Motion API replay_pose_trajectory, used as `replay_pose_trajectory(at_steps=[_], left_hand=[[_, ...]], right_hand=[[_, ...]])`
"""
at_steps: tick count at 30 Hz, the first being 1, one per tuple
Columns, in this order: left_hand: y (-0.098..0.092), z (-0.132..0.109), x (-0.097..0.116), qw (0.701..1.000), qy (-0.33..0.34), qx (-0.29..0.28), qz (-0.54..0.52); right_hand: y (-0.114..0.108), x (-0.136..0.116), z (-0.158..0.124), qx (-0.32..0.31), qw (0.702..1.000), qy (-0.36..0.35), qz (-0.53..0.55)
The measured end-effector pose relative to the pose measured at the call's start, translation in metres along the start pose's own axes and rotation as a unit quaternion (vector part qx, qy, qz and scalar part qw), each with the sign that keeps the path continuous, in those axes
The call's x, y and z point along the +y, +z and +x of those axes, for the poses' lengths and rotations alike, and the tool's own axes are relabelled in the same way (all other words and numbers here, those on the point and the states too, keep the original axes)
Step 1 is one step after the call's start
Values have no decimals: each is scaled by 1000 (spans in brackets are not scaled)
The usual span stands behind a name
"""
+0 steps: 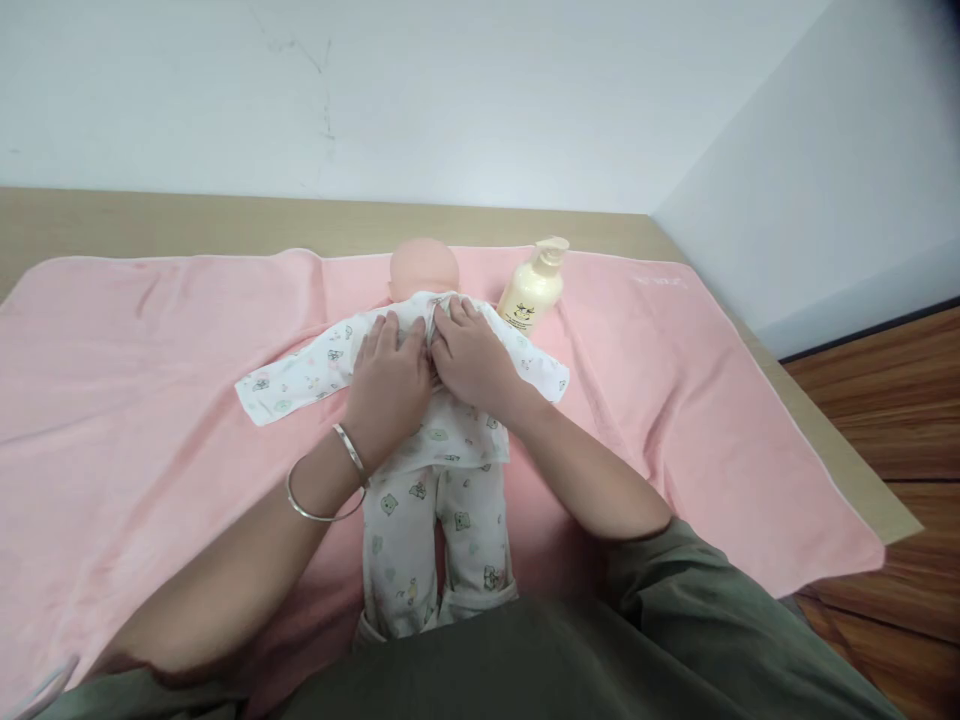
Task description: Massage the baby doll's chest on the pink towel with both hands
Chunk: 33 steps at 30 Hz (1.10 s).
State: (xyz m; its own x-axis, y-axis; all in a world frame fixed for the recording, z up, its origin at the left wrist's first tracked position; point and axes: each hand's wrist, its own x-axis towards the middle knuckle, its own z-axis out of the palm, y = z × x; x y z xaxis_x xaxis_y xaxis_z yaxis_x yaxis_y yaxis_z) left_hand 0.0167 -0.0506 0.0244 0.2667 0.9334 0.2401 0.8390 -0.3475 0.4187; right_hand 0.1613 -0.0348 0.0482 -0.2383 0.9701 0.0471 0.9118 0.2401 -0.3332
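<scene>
A baby doll lies on a pink blanket with its bald head away from me; I cannot tell which way it faces. It wears a white printed shirt with long sleeves spread to both sides, and matching trousers. My left hand, with a silver bangle on its wrist, rests on the left half of the shirt, fingers stretched out. Beside it, my right hand presses on the shirt's upper middle, fingers extended. The two hands nearly meet at the centre, where the thumbs partly hide the cloth.
A cream pump bottle leans or lies by the doll's right-side sleeve. The pink blanket covers most of the wooden table. A white wall rises behind, and wood-grain panels stand at the right.
</scene>
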Motion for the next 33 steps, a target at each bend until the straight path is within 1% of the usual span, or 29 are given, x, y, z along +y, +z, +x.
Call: replay_pose_trajectory(at_steps=[3, 6, 9, 11, 13, 16, 18, 21, 23, 28, 31, 33], left_hand=[[-2, -10, 14, 1000, -7, -8, 1], [-4, -7, 13, 999, -14, -9, -34], [-11, 6, 1, 995, -40, -16, -86], [-15, 15, -8, 992, -56, -22, -108], [-16, 22, -16, 991, -66, -15, -118], [-9, 25, -22, 991, -76, 5, -110], [0, 23, -23, 992, -72, 19, -100], [10, 21, -24, 993, -56, 32, -98], [14, 19, -25, 993, -57, 34, -100], [18, 18, -28, 990, -74, 37, -111], [19, 18, -28, 990, -70, 45, -112], [17, 18, -25, 992, -74, 33, -96]], right_hand=[[0, 13, 11, 14, 1000, 10, 1], [1, 17, 13, 18, 1000, 1, -26], [0, 8, 2, 8, 997, -26, -68], [1, -3, -10, 4, 995, -41, -96], [4, -15, -20, 9, 992, -48, -118], [8, -26, -30, 16, 990, -46, -132], [8, -27, -32, 15, 991, -43, -126], [4, -22, -26, 14, 994, -45, -94], [1, -16, -18, 16, 997, -46, -65], [4, -4, 3, 41, 999, 2, -23], [10, -2, 6, 49, 999, 9, -19], [12, -2, 5, 48, 999, 7, -17]])
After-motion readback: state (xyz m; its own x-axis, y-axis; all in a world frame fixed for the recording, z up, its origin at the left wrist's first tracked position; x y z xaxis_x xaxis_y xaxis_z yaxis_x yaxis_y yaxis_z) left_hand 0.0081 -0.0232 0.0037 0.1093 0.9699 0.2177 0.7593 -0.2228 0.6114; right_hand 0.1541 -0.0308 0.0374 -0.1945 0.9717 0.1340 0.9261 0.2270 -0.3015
